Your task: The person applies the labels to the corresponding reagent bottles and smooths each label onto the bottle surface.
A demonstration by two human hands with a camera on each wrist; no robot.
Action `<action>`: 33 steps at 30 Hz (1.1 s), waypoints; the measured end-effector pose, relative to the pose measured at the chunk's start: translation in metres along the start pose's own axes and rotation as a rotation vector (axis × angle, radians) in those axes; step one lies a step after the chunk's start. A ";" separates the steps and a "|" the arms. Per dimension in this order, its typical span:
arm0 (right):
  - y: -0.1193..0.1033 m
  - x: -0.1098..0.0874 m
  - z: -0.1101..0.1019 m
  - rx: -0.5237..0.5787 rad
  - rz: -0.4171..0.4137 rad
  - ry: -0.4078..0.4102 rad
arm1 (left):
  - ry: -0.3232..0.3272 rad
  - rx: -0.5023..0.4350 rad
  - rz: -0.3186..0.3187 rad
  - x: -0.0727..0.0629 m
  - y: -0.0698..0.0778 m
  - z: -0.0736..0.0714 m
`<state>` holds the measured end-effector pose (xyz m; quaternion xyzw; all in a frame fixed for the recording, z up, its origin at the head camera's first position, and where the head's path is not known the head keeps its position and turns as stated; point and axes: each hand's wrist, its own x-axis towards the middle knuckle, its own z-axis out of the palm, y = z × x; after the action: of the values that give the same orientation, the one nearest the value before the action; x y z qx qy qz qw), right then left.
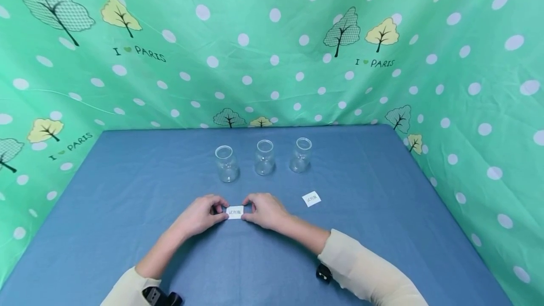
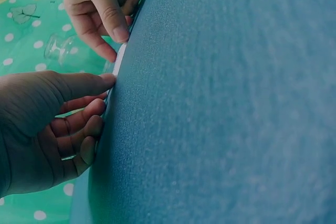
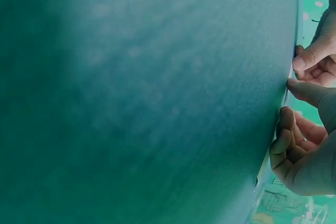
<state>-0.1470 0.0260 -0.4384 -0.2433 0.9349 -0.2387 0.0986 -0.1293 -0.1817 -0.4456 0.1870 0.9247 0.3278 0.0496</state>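
In the head view a small white card (image 1: 235, 212) with dark lettering lies flat on the blue tabletop. My left hand (image 1: 204, 213) pinches its left edge between thumb and index finger, while my right hand (image 1: 265, 210) pinches its right edge the same way. The left wrist view shows the left thumb (image 2: 102, 81) at one end of the card (image 2: 120, 59), seen almost edge-on. From the right wrist view, the right hand (image 3: 302, 148) has its other fingers curled near the table, and the card is mostly hidden.
Three clear glass jars, left (image 1: 227, 166), middle (image 1: 265, 158) and right (image 1: 301, 156), stand upright and lidless beyond the hands. A second lettered white card (image 1: 311, 199) lies to the right of my right hand. Green dotted cloth (image 1: 259, 60) hangs around the table.
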 end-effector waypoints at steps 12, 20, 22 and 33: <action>-0.002 0.000 0.001 -0.014 0.004 -0.001 | -0.028 -0.010 -0.012 -0.001 0.001 -0.002; -0.002 0.001 0.000 -0.018 0.008 -0.008 | -0.041 -0.029 -0.010 0.002 -0.001 -0.002; -0.002 0.002 0.000 -0.022 0.009 -0.008 | -0.048 -0.034 -0.009 0.002 -0.001 -0.003; -0.002 0.000 0.000 -0.019 0.001 0.000 | -0.066 -0.044 -0.016 0.002 -0.002 -0.003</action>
<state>-0.1465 0.0239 -0.4371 -0.2439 0.9372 -0.2300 0.0964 -0.1323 -0.1843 -0.4446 0.1892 0.9166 0.3414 0.0868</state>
